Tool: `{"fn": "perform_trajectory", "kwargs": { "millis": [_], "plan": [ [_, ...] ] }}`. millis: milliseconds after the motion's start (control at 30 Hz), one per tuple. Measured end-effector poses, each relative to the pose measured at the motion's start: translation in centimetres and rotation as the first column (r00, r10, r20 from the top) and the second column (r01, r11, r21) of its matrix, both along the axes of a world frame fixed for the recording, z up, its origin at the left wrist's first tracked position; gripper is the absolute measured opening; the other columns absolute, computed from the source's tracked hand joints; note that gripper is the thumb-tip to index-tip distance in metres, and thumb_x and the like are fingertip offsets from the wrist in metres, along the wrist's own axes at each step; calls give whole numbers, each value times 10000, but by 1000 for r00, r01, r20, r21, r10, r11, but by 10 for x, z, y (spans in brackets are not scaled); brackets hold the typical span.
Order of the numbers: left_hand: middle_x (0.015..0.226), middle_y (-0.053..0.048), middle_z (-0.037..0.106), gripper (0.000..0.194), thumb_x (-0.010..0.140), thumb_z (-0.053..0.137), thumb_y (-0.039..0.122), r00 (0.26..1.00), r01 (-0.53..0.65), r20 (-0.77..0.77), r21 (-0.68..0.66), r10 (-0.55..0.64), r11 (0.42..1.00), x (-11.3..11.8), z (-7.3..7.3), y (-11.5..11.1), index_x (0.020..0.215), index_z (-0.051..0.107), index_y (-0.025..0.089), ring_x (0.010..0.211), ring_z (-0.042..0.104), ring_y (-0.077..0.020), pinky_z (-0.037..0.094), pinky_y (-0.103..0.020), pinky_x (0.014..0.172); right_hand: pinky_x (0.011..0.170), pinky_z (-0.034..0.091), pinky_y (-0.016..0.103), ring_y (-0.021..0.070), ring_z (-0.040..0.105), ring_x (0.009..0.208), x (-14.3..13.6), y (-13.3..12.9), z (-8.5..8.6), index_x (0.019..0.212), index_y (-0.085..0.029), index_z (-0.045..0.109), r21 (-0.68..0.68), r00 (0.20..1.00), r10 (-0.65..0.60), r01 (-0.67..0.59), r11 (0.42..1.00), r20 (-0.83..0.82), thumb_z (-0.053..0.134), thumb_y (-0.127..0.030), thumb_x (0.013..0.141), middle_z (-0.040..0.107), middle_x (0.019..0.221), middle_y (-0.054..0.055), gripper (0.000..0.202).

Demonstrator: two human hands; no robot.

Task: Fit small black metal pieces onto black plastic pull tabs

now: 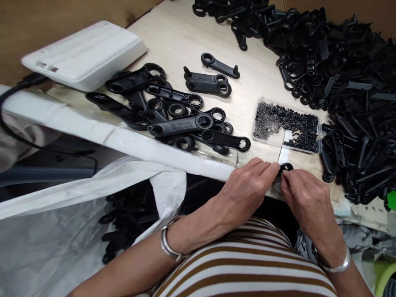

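Note:
At the table's front edge, my left hand (249, 187) is closed on a black plastic part with a ring-shaped end (286, 167). The fingers of my right hand (307, 198) pinch at the near side of that same end; whether a small piece is between them is hidden. Most of the held part is covered by my hands. Just beyond them lies a clear tray (286, 143) with small springs (267, 119) on its left and tiny black pieces (305, 130) on its right. Several black plastic arms (182, 126) with ringed ends are heaped to the left.
A large pile of black plastic parts (340, 82) covers the right and back of the table. A white box (86, 53) with a black cable (18, 86) stands at the back left. Below the padded white edge (123, 142), an open white sack (62, 247) holds more black parts.

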State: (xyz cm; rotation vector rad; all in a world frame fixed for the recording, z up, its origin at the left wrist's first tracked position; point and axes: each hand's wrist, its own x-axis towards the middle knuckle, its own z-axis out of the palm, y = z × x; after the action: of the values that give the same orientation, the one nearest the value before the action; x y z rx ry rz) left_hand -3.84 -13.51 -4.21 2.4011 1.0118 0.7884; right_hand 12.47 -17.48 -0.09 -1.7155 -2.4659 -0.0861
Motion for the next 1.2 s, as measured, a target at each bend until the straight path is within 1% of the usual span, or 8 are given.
{"fn": "perform_trajectory", "kwargs": {
  "millis": [167, 300, 467, 800, 933, 1067, 1133, 1200],
  "plan": [
    [836, -44, 672, 129, 912, 504, 53, 1000, -4, 7, 26, 4, 1000, 0, 2, 0, 947, 597, 135, 800, 598, -190, 531, -295, 737, 676, 453, 265, 160, 653, 725, 5, 4, 7, 907, -161, 659, -187, 970, -122, 82, 979, -210, 489, -184, 952, 699, 853, 63, 177],
    [847, -52, 667, 126, 924, 494, 67, 1000, 9, 6, 30, -9, 1000, -1, 1, 0, 962, 599, 126, 818, 600, -198, 536, -304, 740, 595, 428, 240, 137, 641, 622, 10, 10, 6, 842, -176, 674, -199, 939, -195, 142, 970, -284, 523, -219, 922, 707, 731, 21, 176],
    [869, -59, 668, 148, 945, 456, 72, 999, 31, 11, 24, -31, 999, -1, 2, 0, 961, 595, 120, 826, 595, -190, 536, -305, 764, 536, 374, 252, 135, 594, 522, 5, 13, 6, 751, -181, 658, -183, 960, -222, 190, 965, -173, 494, -226, 917, 656, 611, 12, 237],
    [816, -51, 652, 194, 955, 411, 68, 998, 21, 49, 56, -24, 998, -1, 4, 1, 928, 593, 131, 789, 588, -184, 536, -290, 712, 519, 319, 291, 166, 571, 503, -6, 11, 14, 720, -206, 537, -140, 980, -176, 188, 972, 93, 440, -209, 944, 633, 626, 37, 244],
    [777, -38, 644, 170, 945, 440, 63, 996, 5, 92, 79, -12, 997, -2, 4, 1, 924, 598, 121, 752, 571, -185, 522, -285, 689, 493, 308, 287, 178, 573, 494, -20, 7, 15, 721, -201, 507, -113, 960, -162, 191, 975, 231, 450, -88, 890, 605, 609, 40, 212],
    [791, -42, 659, 177, 934, 441, 41, 994, 9, 104, 78, -17, 997, -1, 0, 0, 961, 600, 113, 746, 579, -180, 526, -296, 733, 451, 267, 292, 213, 589, 473, -38, 7, 15, 736, -165, 545, -73, 897, -226, 273, 959, 380, 418, 72, 767, 603, 608, 76, 271],
    [811, -45, 667, 177, 938, 439, 48, 995, 8, 95, 77, -15, 997, -1, -2, -1, 968, 597, 123, 763, 594, -177, 527, -298, 745, 446, 273, 296, 217, 593, 472, -36, 9, 14, 742, -154, 572, -96, 903, -241, 292, 952, 355, 432, 52, 788, 616, 620, 85, 253],
    [842, -50, 677, 151, 939, 458, 70, 995, -12, 95, 81, 4, 997, 0, -5, -2, 955, 592, 138, 789, 611, -179, 529, -297, 740, 465, 336, 293, 201, 607, 495, -24, 9, 11, 745, -154, 606, -164, 951, -254, 283, 945, 178, 483, -46, 856, 642, 630, 74, 198]
  ]
}}
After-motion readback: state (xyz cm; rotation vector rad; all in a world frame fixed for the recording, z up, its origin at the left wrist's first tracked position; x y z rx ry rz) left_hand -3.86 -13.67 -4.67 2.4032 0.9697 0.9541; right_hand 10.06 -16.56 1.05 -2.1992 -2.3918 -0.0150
